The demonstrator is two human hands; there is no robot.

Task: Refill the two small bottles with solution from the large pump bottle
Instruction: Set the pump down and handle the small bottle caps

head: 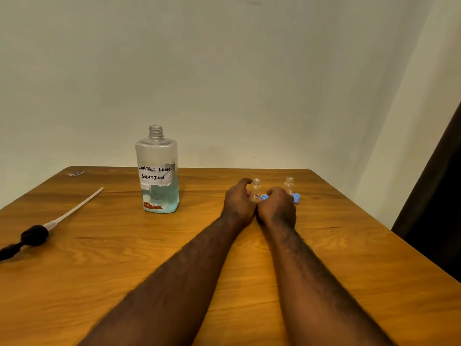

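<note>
— Fingers (245, 181) of the left hand (238, 203), head view: how do they lie?
— Curled round the near small bottle (255, 191), index arched beside its open neck, thumb at its side. The bottle stands upright on the table (324, 270), clear and uncapped, with a small red-and-blue label low on its front.
— And the right hand (277, 207)?
— Its back is toward the camera, with the fingers curled in and pressed together and their tips hidden. A blue cap (264, 197) shows between this hand and the near small bottle; whether the fingers pinch it cannot be told. The two hands touch at the heels.
— Where is the other bottle?
— The far small bottle (289, 185) stands upright just behind the right hand, also uncapped. A second blue cap (296, 198) lies on the table at its base, to the right.
— And the source?
— The large bottle (158, 171) stands well apart to the left, neck open, hand-lettered "CONTACT LENS SOLUTION", with pale blue liquid in roughly its lower third. Its pump (35, 236), black head and white dip tube, lies on the table near the left edge. A pale wall (224, 71) stands behind, and a dark curtain (434, 196) hangs at the right.
</note>
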